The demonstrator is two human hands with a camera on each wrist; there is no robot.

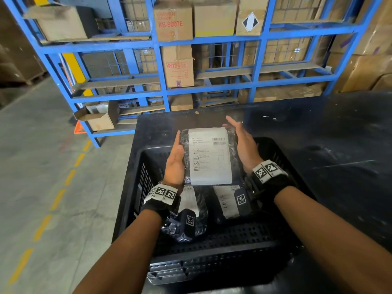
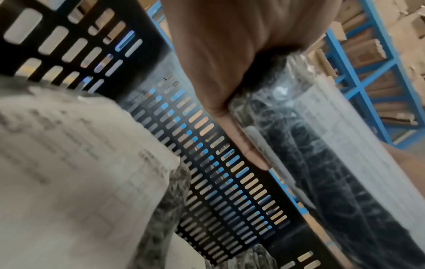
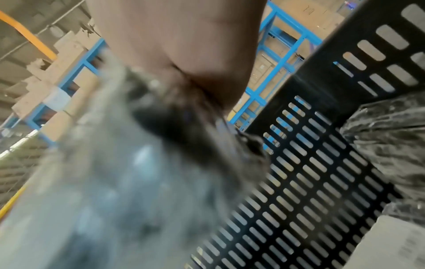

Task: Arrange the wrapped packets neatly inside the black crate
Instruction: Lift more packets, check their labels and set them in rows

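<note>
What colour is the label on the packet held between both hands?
White, with black print and barcodes, on the packet in dark clear-film wrap. Head view shows it best.

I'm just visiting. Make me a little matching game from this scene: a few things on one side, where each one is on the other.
Things:
1. packet with the big label
2. black crate
3. box marked KB-9007E
4. two other packets

Places:
A. on the blue shelves
B. lying in the crate
C. on the dark table
D. between the left hand and right hand, above the crate

Pairs: 1-D, 2-C, 3-A, 4-B
</note>
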